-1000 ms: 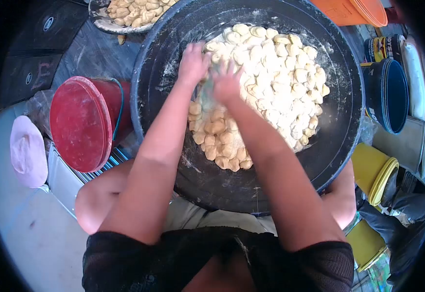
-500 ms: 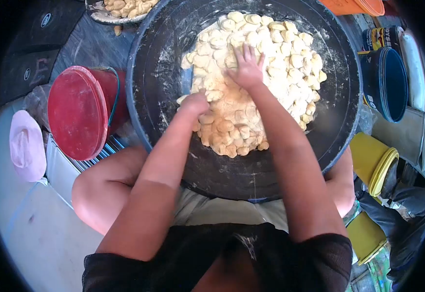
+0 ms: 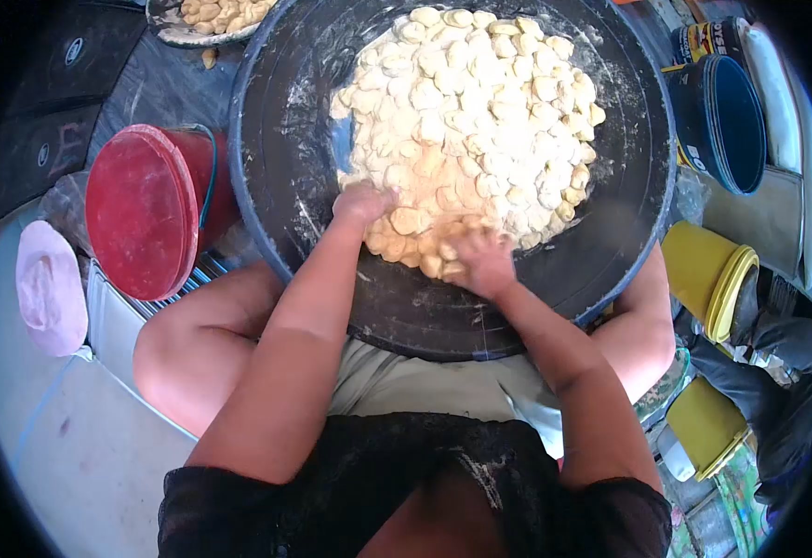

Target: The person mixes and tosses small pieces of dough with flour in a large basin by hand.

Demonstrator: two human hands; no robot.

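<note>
A wide heap of pale, flour-dusted lumps [image 3: 480, 112], which look like dough pieces, lies in a large round black basin [image 3: 280, 186] before me. At the heap's left edge, my left hand [image 3: 364, 203] touches the lumps. Its fingertips are partly hidden among them, so their grip does not show. My right hand [image 3: 482, 260] rests on the near edge of the heap, fingers apart and a little bent, slightly blurred. A tan powder coats the lumps between the two hands. Left of the heap, a blue patch [image 3: 342, 144] shows on the basin floor.
A red lidded bucket [image 3: 141, 214] and a pink hat [image 3: 51, 288] are on the left. A bowl of brown lumps [image 3: 225, 19] stands at the top left. Dark blue [image 3: 732, 121] and yellow buckets [image 3: 704, 270] line the right, near another person's dark-clothed leg [image 3: 787, 372].
My right hand has moved from the upper middle of the heap down to its near edge. My left hand stays at the left edge. The camera view has shifted slightly.
</note>
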